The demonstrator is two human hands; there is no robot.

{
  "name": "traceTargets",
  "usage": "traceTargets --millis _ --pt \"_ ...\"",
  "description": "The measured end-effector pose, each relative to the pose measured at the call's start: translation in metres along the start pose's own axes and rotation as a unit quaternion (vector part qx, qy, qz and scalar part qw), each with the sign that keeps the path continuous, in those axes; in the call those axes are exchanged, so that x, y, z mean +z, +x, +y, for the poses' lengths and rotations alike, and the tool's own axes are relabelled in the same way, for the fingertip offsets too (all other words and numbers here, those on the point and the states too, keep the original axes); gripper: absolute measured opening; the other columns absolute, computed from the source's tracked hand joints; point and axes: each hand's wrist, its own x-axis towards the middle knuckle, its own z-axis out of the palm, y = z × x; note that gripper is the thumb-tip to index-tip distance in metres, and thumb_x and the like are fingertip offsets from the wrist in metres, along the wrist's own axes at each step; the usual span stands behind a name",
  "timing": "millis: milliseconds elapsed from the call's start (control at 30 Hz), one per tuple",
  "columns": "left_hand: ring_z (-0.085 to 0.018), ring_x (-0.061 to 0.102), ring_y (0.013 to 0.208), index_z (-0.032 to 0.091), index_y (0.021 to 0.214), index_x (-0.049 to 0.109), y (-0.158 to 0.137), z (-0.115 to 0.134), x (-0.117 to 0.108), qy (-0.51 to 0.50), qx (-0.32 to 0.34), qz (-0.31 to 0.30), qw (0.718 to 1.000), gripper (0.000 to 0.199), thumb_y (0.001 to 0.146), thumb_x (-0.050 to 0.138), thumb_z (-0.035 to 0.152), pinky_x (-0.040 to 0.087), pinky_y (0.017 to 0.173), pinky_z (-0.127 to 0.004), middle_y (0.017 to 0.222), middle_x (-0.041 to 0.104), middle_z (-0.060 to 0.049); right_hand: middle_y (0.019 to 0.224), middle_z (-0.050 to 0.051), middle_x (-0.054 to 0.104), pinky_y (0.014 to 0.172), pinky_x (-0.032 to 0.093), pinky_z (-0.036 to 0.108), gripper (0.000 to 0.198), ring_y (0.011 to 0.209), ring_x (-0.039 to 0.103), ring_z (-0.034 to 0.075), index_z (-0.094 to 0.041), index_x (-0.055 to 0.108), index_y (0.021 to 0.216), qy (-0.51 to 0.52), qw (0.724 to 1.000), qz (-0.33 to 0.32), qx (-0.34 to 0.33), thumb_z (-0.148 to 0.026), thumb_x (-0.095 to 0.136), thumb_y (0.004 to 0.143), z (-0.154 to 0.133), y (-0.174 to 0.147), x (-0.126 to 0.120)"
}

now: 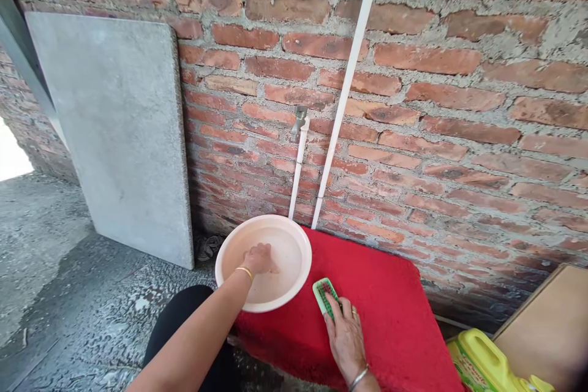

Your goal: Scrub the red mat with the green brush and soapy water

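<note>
Right hand grips one green brush, bristles up; left hand dips in one pale basin, fingers unclear.

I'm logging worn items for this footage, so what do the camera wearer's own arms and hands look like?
Both hands are gloveless. The left hand has a slim gold-coloured bangle at its wrist, and the left forearm shows no sleeve. The right hand has a silver-coloured bracelet and a gold-coloured ring.

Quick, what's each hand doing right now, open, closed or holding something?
Left hand: down in the basin; can't tell if open or closed.
Right hand: on the green brush; can't tell if gripping.
</note>
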Motion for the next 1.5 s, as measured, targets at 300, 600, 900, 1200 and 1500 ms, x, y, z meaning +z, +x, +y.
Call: traceTargets --millis 300,600,900,1200,1500 --pt "-0.041 0.049 0.131 0.02 0.124 0.057 0.003 -0.001 0.005 0.004 0.001 0.011 1.0 0.072 0.063 0.075 0.053 0.041 0.103 -0.055 0.139 0.053 -0.018 0.109 0.006 0.064 0.087 0.047 0.037 0.041 0.093 0.061 0.022 -0.035 0.059 0.135 -0.043 0.998 0.004 0.05 -0.036 0.041 0.099 0.023 0.008 -0.013" --pt "-0.039 0.053 0.128 0.021 0.12 0.058 0.007 -0.003 0.004 -0.001 0.005 0.011 1.0 0.072 0.059 0.078 0.053 0.043 0.102 -0.052 0.137 0.056 -0.017 0.112 0.008 0.063 0.092 0.046 0.039 0.041 0.097 0.059 0.023 -0.033 0.059 0.135 -0.027 0.999 0.009 0.03 -0.035 0.04 0.099 0.002 -0.004 -0.002" --pt "-0.04 0.052 0.129 0.02 0.122 0.059 0.002 -0.002 0.006 0.002 0.005 0.026 1.0 0.072 0.061 0.077 0.055 0.044 0.102 -0.052 0.137 0.056 -0.018 0.111 0.006 0.063 0.089 0.046 0.037 0.041 0.096 0.06 0.023 -0.036 0.06 0.134 -0.035 0.998 -0.029 0.034 -0.029 0.046 0.096 -0.008 0.019 -0.01" --pt "-0.04 0.049 0.131 0.018 0.131 0.054 -0.002 0.003 -0.002 0.012 0.007 -0.008 1.0 0.077 0.065 0.076 0.05 0.042 0.104 -0.054 0.142 0.051 -0.02 0.107 0.008 0.063 0.083 0.046 0.038 0.042 0.089 0.06 0.023 -0.031 0.06 0.135 -0.061 0.996 0.019 0.063 -0.037 0.038 0.1 0.036 0.005 -0.011" --pt "-0.038 0.051 0.13 0.02 0.13 0.054 0.0 0.001 0.001 0.017 0.008 -0.004 1.0 0.075 0.065 0.074 0.051 0.042 0.103 -0.053 0.141 0.052 -0.019 0.113 0.007 0.063 0.091 0.046 0.039 0.04 0.096 0.059 0.024 -0.037 0.058 0.135 -0.022 0.999 0.024 0.016 -0.037 0.04 0.099 0.0 -0.026 0.0"
